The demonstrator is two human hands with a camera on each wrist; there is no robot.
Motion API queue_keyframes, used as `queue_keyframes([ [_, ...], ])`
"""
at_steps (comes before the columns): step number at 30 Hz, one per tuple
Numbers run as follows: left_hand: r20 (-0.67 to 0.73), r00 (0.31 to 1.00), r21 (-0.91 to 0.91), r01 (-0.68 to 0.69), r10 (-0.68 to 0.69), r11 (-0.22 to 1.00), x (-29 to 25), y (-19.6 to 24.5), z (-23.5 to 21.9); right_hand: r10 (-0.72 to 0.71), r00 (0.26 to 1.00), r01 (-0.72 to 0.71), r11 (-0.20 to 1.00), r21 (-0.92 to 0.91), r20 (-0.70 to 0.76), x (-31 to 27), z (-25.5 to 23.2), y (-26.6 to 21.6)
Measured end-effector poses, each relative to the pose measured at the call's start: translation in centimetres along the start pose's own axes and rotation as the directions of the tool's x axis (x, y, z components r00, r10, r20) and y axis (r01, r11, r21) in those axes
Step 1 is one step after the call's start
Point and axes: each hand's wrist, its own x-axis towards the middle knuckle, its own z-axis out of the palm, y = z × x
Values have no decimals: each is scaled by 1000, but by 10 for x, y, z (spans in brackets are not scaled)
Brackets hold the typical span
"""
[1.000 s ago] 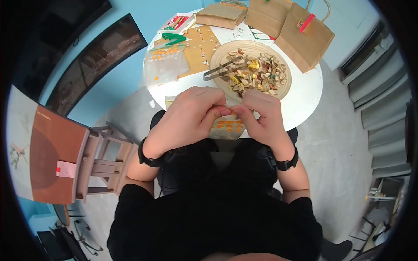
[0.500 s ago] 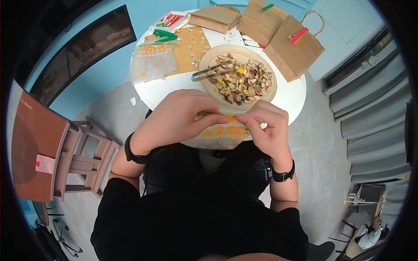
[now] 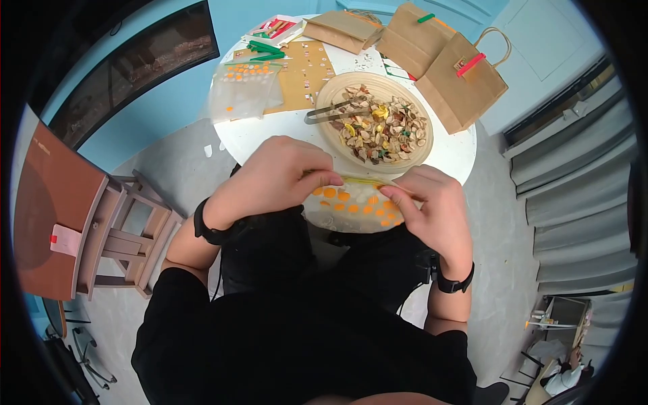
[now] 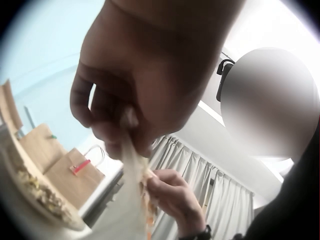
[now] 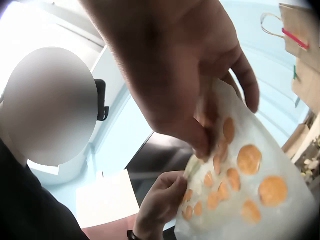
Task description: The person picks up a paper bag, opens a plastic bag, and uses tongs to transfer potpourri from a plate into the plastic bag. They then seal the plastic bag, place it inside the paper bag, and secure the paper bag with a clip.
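Note:
A translucent bag with orange round spots point(image 3: 351, 208) hangs between both hands over the lap, near the table's front edge. The left hand point(image 3: 283, 174) pinches its upper left edge between thumb and fingers; the right hand point(image 3: 435, 209) pinches the upper right edge. A yellowish strip runs along the top edge. In the left wrist view the bag point(image 4: 131, 200) is seen nearly edge-on below the left hand point(image 4: 135, 85). In the right wrist view the spotted bag point(image 5: 240, 200) spreads below the right hand point(image 5: 185, 75). Whether anything is inside cannot be told.
Beyond the hands on the white table point(image 3: 239, 140) stands a round tray point(image 3: 331, 145) of dried pieces, with metal tongs point(image 3: 331, 116) on it. Another spotted bag point(image 3: 233, 101), green clips point(image 3: 266, 49), a shallow box point(image 3: 291, 32) and paper bags point(image 3: 459, 88) lie or stand behind.
The hands have moved apart, the right one farther to the right and down. The spotted bag between them is spread wider and shows more of its surface. The head view has shifted.

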Motion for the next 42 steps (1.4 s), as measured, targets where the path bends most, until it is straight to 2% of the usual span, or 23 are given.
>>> queue_keyframes([
  [2, 14, 999, 38, -33, 32, 999, -2, -2, 8, -45, 999, 45, 995, -89, 5, 4, 3, -11],
  [6, -127, 991, -31, -49, 44, 998, -1, 0, 6, -145, 989, 149, 974, -168, 39, 17, 6, -23],
  [9, -50, 997, -115, 52, -58, 992, -10, -6, -10, -93, 994, 98, 991, -96, 49, 18, 4, -15],
  [13, -66, 998, -88, -23, 18, 996, -12, -12, -2, -35, 995, 39, 998, -42, 92, 27, 13, -26],
  [16, -22, 1000, -110, -8, 6, 994, -10, -9, -2, -145, 988, 145, 989, 4, 62, 30, 28, -21],
  [18, 18, 1000, -155, 20, -17, 988, -9, -10, -10, -140, 985, 139, 990, 16, 102, 32, 22, -20],
  [22, -37, 999, -201, -19, 12, 979, -13, -19, -2, -82, 987, 72, 994, 78, 138, 36, 26, -18],
  [24, -41, 999, -166, -23, 17, 986, -11, -21, 0, -93, 986, 81, 993, 88, 138, 40, 31, -17],
  [27, -76, 997, -251, -27, 8, 968, -10, -25, 1, -99, 981, 88, 993, 72, 164, 44, 32, -15],
  [28, -36, 999, -262, 15, -25, 965, -10, -24, -2, -98, 979, 88, 994, 63, 180, 45, 31, -14],
  [30, 53, 995, -281, 94, -83, 955, -5, -21, -7, -15, 959, -13, 995, 98, 283, 52, 31, -13],
  [31, 45, 997, -259, 69, -59, 963, -4, -26, -6, 24, 942, -64, 992, 110, 333, 55, 31, -12],
  [34, 7, 1000, -212, 7, -6, 977, -1, -39, -4, -105, 944, 43, 979, 201, 311, 59, 35, -1],
  [36, -27, 1000, -212, 1, -7, 977, 1, -35, -9, -74, 950, 8, 977, 214, 304, 66, 29, -4],
  [39, -191, 981, -241, -31, -16, 970, 10, -36, -8, -65, 951, 1, 978, 209, 303, 82, 17, -1],
  [42, -300, 948, -301, 9, -104, 954, 19, -47, -7, -58, 955, -13, 972, 236, 291, 103, 6, 11],
])
